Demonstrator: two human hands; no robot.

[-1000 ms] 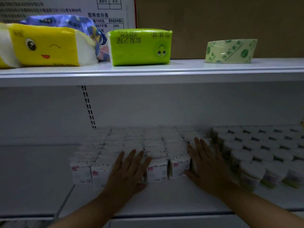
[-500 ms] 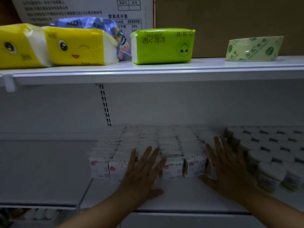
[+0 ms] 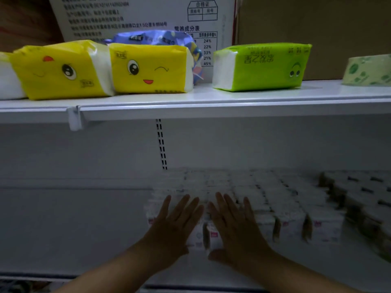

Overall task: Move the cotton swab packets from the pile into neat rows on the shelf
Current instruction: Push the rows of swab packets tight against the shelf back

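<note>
**Both hands flat against the front of the packet rows**

Nearest the camera, two bare forearms reach in over the front edge of the lower shelf. The left hand and right hand lie side by side, fingers straight and slightly spread, gripping nothing; their palms rest against the front left part of the cotton swab packets.

The packets stand upright in tight rows that run back to the rear wall, with their red-marked faces to the front. Just beside them on the right are rows of round white-lidded tubs, blurred in the dim light. A slotted upright strip runs up the back panel.

Above, the upper shelf carries two yellow tissue packs with cartoon faces, a green tissue pack and a pale green tape roll. Behind them are a blue patterned pack, a printed white carton and a brown cardboard box.
</note>
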